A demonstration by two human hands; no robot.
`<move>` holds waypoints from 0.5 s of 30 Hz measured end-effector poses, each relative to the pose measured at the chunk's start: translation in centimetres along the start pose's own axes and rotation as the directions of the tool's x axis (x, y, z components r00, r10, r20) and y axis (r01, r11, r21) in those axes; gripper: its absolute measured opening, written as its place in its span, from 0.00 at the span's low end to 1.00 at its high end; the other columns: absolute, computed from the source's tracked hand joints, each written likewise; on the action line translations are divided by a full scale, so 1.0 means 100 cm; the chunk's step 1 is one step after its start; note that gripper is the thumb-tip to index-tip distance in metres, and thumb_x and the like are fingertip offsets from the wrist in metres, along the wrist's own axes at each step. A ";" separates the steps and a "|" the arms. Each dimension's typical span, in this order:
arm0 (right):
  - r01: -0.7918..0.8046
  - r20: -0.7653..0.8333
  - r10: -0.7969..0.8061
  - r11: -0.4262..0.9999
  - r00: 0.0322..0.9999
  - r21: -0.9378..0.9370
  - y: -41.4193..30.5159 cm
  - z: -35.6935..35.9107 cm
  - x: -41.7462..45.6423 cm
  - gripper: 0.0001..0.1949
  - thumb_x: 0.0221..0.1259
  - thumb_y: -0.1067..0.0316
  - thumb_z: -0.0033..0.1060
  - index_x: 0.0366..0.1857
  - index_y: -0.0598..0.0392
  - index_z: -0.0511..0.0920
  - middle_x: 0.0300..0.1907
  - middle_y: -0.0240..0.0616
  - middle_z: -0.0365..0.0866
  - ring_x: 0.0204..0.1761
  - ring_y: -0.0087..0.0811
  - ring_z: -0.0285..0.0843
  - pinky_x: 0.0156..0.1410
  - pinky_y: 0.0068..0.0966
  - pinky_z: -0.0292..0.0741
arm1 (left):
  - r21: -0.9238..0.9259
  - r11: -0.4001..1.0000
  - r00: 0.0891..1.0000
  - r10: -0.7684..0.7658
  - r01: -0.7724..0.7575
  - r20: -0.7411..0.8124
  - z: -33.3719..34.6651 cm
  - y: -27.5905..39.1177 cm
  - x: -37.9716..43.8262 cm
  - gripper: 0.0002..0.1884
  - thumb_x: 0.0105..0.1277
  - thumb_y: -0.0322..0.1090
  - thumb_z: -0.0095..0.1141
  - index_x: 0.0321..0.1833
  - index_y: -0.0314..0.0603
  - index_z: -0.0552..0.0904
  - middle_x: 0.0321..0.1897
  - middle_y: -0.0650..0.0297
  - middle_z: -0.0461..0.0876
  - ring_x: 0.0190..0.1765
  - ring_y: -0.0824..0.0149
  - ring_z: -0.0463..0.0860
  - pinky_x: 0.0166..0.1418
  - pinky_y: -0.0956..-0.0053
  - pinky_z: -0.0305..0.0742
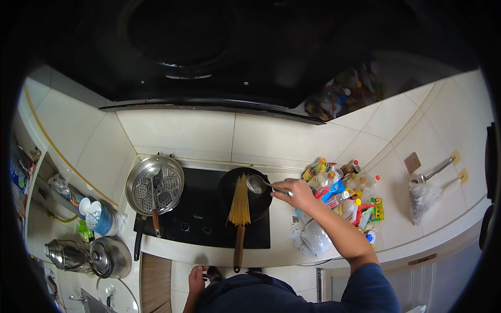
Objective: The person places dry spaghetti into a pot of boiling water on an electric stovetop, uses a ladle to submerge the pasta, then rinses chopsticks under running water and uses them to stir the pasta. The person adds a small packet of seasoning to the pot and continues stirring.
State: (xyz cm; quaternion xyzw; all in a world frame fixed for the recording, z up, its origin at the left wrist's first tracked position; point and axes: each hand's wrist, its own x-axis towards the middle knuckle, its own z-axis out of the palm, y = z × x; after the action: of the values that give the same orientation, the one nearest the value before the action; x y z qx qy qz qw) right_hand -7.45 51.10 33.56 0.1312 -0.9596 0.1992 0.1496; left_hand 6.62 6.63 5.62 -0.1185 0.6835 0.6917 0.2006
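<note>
My right hand (295, 192) grips the handle of a metal ladle (256, 184), whose bowl is over the right side of a black wok (260, 207). Dry spaghetti (239, 203) stands fanned out in the wok, its lower ends reaching past the near rim above the wok's wooden handle (238, 248). The wok sits on the right part of a black glass gas hob (199, 203). My left hand (197, 277) hangs low near the counter's front edge, apart from the cookware; its fingers are partly curled, and I cannot tell whether it holds anything.
A steel pan (133, 187) with a perforated steamer plate and a wooden-handled utensil (155, 219) stands left. Sauce bottles and packets (336, 191) crowd the right counter. Bowls (101, 219), a lidded pot (111, 258) and a glass lid (121, 293) are at left. A range hood (215, 90) hangs overhead.
</note>
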 end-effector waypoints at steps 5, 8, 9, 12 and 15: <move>0.045 0.115 -0.050 0.998 0.992 0.044 -0.001 -0.014 -0.039 0.15 0.66 0.51 0.66 0.46 0.48 0.87 0.35 0.41 0.89 0.33 0.45 0.87 0.39 0.39 0.82 | 0.006 1.000 1.000 0.002 -0.002 -0.023 0.008 0.006 0.002 0.19 0.80 0.50 0.44 0.45 0.40 0.79 0.40 0.64 0.83 0.35 0.66 0.85 0.36 0.74 0.76; -0.080 -0.061 0.093 0.980 0.994 0.180 -0.007 -0.012 -0.059 0.12 0.65 0.58 0.68 0.45 0.52 0.86 0.37 0.45 0.89 0.36 0.47 0.88 0.42 0.37 0.83 | 0.039 0.999 1.000 -0.008 0.008 -0.005 0.015 0.016 0.003 0.19 0.80 0.49 0.45 0.47 0.40 0.80 0.41 0.63 0.84 0.35 0.66 0.85 0.37 0.73 0.76; -0.110 -0.126 0.144 0.964 0.982 0.243 -0.006 -0.008 -0.065 0.11 0.65 0.60 0.69 0.44 0.53 0.86 0.38 0.46 0.89 0.37 0.48 0.88 0.42 0.36 0.83 | 0.041 0.999 1.000 -0.008 0.008 0.001 0.018 0.018 0.002 0.19 0.80 0.49 0.45 0.47 0.40 0.80 0.42 0.62 0.84 0.35 0.66 0.85 0.37 0.73 0.76; -0.096 -0.187 0.163 0.941 0.969 0.324 -0.002 0.001 -0.088 0.09 0.65 0.66 0.69 0.45 0.54 0.86 0.38 0.47 0.89 0.38 0.49 0.88 0.43 0.36 0.83 | 0.099 0.994 0.999 0.035 -0.036 0.019 0.022 0.026 0.003 0.19 0.81 0.49 0.44 0.48 0.39 0.79 0.42 0.61 0.85 0.35 0.64 0.87 0.37 0.72 0.78; -0.074 -0.196 0.135 0.953 0.971 0.293 -0.004 0.012 -0.113 0.09 0.64 0.68 0.69 0.46 0.54 0.85 0.36 0.46 0.88 0.35 0.49 0.87 0.39 0.37 0.83 | 0.143 0.989 0.999 0.038 -0.043 0.036 0.026 0.030 0.005 0.19 0.81 0.49 0.43 0.48 0.38 0.79 0.43 0.60 0.85 0.34 0.64 0.87 0.37 0.72 0.79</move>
State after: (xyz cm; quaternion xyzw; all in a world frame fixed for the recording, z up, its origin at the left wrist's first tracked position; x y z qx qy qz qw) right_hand 2.84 52.38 28.77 0.0778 -0.9050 0.3552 0.2207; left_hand 5.12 9.36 8.13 -0.0783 0.7303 0.6466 0.2060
